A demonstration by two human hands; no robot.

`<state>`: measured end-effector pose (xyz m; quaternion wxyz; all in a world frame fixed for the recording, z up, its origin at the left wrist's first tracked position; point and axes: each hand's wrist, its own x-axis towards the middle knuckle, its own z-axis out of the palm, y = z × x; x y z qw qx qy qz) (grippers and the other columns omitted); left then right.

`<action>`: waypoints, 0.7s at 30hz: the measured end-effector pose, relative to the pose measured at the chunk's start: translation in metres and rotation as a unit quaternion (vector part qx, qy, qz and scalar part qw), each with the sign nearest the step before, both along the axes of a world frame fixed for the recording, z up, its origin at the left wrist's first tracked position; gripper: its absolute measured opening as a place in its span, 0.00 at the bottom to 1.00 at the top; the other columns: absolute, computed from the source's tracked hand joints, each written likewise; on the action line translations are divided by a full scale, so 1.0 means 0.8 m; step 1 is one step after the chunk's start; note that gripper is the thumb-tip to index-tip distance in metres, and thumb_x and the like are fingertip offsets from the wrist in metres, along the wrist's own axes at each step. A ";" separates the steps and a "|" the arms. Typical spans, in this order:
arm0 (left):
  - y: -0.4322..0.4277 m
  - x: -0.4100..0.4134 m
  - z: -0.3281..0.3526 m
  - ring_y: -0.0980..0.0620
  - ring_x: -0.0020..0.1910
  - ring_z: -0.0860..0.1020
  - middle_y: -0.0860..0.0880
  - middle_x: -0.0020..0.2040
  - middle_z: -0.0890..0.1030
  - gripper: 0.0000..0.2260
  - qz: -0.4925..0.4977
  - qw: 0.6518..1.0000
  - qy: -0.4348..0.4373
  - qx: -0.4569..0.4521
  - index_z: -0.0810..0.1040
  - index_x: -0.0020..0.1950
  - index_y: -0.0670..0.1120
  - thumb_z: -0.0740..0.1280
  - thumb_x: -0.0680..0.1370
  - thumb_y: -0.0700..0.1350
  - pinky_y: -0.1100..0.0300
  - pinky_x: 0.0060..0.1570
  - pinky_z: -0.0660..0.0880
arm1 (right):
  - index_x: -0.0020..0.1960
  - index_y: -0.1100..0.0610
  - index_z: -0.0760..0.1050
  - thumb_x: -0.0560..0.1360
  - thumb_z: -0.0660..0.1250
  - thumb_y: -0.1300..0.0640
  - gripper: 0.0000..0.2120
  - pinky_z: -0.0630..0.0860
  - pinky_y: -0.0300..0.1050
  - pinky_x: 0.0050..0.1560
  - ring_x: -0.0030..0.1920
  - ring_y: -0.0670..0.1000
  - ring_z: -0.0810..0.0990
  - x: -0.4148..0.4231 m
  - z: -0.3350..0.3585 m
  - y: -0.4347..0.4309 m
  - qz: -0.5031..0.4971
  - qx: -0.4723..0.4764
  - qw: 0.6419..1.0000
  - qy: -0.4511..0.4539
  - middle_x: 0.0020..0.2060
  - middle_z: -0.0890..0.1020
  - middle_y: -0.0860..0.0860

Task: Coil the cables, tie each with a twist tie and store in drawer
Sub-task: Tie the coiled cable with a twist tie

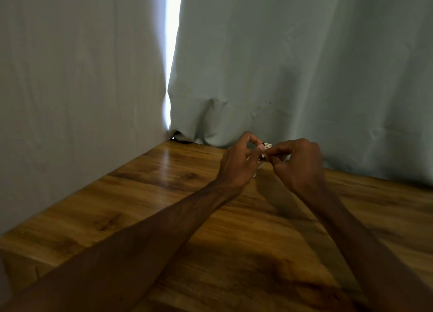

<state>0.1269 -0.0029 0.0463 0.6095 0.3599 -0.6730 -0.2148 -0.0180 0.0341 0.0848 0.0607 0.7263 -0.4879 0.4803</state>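
Note:
Both my hands meet above the far part of the wooden table (164,206). My left hand (239,164) and my right hand (297,164) pinch a small white cable bundle (266,148) between their fingertips. Only small bits of the white cable show between the fingers, with a dark tip on it. Whether a twist tie is on the bundle is hidden by the fingers. No drawer is in view.
Pale grey-blue curtains (281,65) hang along the table's far and left edges, with a bright gap of light (172,53) between them. A small dark object (180,141) lies under the curtain hem at the far corner.

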 end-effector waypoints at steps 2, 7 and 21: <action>0.004 -0.001 0.004 0.43 0.35 0.85 0.45 0.41 0.87 0.05 -0.034 0.998 0.055 0.013 0.77 0.55 0.48 0.67 0.82 0.49 0.47 0.33 0.82 | 0.46 0.50 0.88 0.71 0.77 0.63 0.09 0.76 0.32 0.37 0.34 0.37 0.81 -0.001 0.001 0.001 0.006 -0.014 1.000 -0.022 0.39 0.88 0.45; 0.008 -0.002 0.010 0.43 0.43 0.87 0.42 0.46 0.87 0.07 -0.092 0.987 0.127 0.034 0.80 0.56 0.41 0.71 0.81 0.42 0.46 0.43 0.83 | 0.47 0.53 0.88 0.71 0.77 0.63 0.08 0.76 0.27 0.37 0.37 0.37 0.83 -0.006 0.003 -0.002 0.024 -0.020 0.996 -0.082 0.39 0.88 0.47; 0.001 0.002 0.018 0.47 0.50 0.86 0.46 0.49 0.88 0.10 -0.108 0.973 0.175 0.107 0.86 0.57 0.43 0.75 0.78 0.44 0.57 0.49 0.83 | 0.46 0.54 0.87 0.70 0.80 0.61 0.07 0.84 0.42 0.44 0.37 0.44 0.86 -0.013 0.004 -0.006 0.063 0.025 0.978 -0.195 0.37 0.87 0.47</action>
